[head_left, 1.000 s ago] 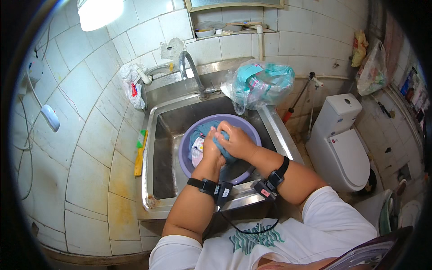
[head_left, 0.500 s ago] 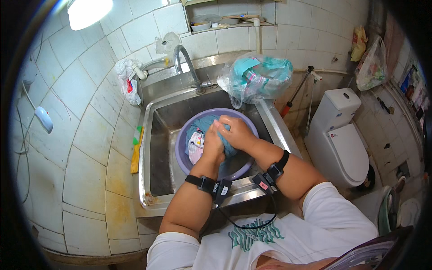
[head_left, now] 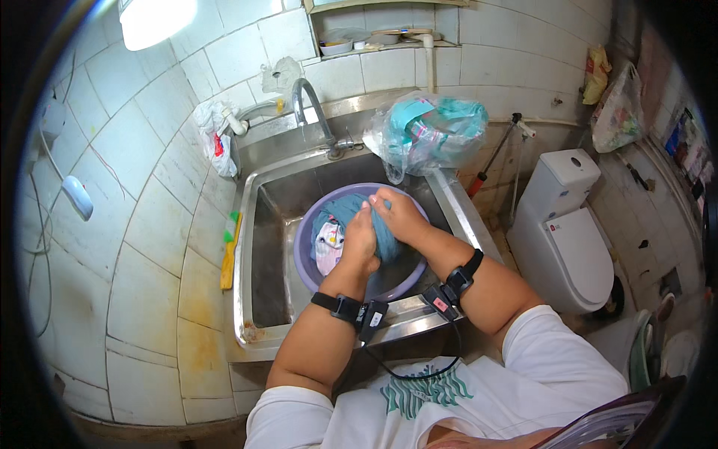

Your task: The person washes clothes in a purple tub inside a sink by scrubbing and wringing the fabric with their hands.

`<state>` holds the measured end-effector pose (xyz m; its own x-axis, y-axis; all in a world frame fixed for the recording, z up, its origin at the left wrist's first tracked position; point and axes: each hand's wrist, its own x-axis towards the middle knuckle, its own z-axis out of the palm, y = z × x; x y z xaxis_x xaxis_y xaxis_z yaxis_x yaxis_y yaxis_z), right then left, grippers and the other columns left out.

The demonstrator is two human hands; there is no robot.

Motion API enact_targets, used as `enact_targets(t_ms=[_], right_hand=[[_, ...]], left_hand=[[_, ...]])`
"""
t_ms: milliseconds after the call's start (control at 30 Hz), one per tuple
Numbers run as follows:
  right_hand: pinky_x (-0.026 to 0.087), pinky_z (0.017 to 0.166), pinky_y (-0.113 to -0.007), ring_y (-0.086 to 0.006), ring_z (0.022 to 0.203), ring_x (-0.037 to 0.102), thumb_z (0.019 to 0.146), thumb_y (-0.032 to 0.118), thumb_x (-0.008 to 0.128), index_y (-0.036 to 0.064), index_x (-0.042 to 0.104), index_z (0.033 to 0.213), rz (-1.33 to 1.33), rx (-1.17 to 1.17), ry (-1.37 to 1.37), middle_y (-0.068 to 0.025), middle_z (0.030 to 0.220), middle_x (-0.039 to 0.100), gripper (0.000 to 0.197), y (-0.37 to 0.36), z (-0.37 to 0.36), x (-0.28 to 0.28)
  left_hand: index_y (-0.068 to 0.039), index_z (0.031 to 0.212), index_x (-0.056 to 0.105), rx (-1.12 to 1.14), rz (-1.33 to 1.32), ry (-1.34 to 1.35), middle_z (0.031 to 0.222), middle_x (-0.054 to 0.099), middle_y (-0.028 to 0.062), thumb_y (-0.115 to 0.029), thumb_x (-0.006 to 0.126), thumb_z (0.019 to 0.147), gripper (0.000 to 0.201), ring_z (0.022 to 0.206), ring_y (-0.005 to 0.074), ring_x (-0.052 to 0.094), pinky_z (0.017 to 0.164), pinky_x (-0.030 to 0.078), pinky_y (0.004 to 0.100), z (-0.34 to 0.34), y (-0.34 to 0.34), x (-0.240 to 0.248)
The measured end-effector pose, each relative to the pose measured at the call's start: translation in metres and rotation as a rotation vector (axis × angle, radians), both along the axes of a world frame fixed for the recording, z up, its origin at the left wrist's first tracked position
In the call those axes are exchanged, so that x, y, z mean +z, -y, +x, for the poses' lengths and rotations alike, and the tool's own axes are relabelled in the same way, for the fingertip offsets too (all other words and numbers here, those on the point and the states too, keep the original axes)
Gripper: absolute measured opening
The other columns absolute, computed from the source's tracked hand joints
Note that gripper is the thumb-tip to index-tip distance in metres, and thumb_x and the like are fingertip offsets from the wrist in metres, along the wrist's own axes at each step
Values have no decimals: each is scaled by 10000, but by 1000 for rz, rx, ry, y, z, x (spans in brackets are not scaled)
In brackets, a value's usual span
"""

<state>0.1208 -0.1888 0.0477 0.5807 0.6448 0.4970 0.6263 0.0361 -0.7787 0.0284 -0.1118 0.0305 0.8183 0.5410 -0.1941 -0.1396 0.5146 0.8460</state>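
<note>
A round purple basin stands inside the steel sink, with blue-grey wet cloth and a white patterned cloth in it. My left hand is closed at the blue-grey cloth, thumb upward, beside the white piece. Close against it on the right, my right hand has its fingers curled over the same cloth. Part of the cloth bulges up between the two hands. The fingertips inside the folds are hidden. Black straps with small dark devices circle both forearms.
The steel sink has a curved faucet at its back. A clear bag with turquoise contents rests on the back right corner. A yellow-handled brush leans by the left rim. To the right stands a white toilet.
My hands have parted slightly at the fingers, and the right has turned over the cloth. More of the blue-grey cloth shows between and below them.
</note>
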Motion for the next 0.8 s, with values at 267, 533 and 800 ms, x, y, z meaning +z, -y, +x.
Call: enact_targets(t_ms=[267,533,800], right_hand=[[485,791,-423,-420,914,603,910,275,580,15,622,971,18,243,171,-239,936,636,270,-2,-17,6],[437,647,-379,-286,686,541,901,313,618,14,587,850,3,126,-189,-179,756,579,304,-2,7,-5],[443,742,-245,-88,843,550,711,80,760,-10,607,1016,-125,424,-435,-24,907,617,353,16,1,14]], left_hand=[[-46,1105,562,-104,-198,268,1057,627,149,-454,370,997,463,957,292,633,849,515,449,0,-17,-18],[-76,959,549,161,228,39,877,584,37,-399,562,951,323,780,127,566,708,493,295,-10,-36,4],[-71,957,522,217,164,265,845,564,9,-330,570,958,264,789,121,564,726,475,281,-12,-17,29]])
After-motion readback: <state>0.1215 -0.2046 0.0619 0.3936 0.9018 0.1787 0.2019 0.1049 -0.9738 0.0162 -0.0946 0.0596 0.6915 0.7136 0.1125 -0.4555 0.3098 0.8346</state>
